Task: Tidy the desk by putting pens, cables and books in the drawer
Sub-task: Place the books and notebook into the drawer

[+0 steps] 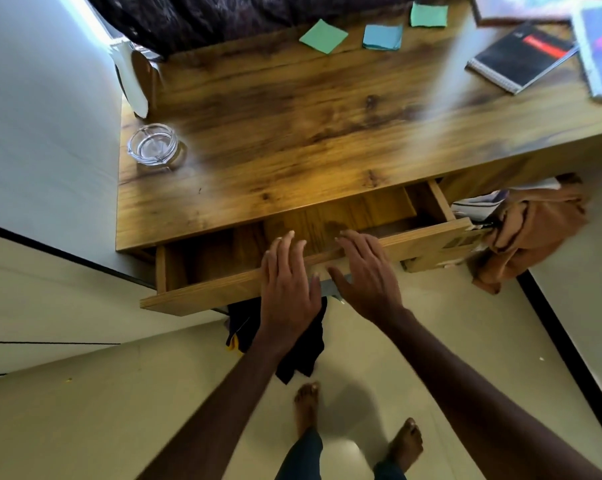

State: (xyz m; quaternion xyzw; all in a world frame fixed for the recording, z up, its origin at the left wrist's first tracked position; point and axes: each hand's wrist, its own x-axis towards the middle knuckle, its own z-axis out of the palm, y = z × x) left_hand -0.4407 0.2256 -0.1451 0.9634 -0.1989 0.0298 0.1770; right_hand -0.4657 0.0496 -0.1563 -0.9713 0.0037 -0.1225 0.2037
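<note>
The wooden desk (292,133) has its drawer (202,296) pulled out, and the drawer's inside shows only bare wood. My left hand (287,282) and my right hand (365,271) rest flat on the drawer's front edge, fingers spread, holding nothing. A black spiral notebook (519,55) with a red stripe lies at the desk's far right. A blue-covered book (601,50) sits beside it at the frame edge, and another book (521,8) lies behind. No pens or cables are in sight.
Two green sticky pads (324,36) and a blue one (382,37) lie at the desk's back. A glass ashtray (153,144) stands at the left edge. Brown cloth (531,233) hangs right of the drawer, dark cloth (303,341) lies on the floor below.
</note>
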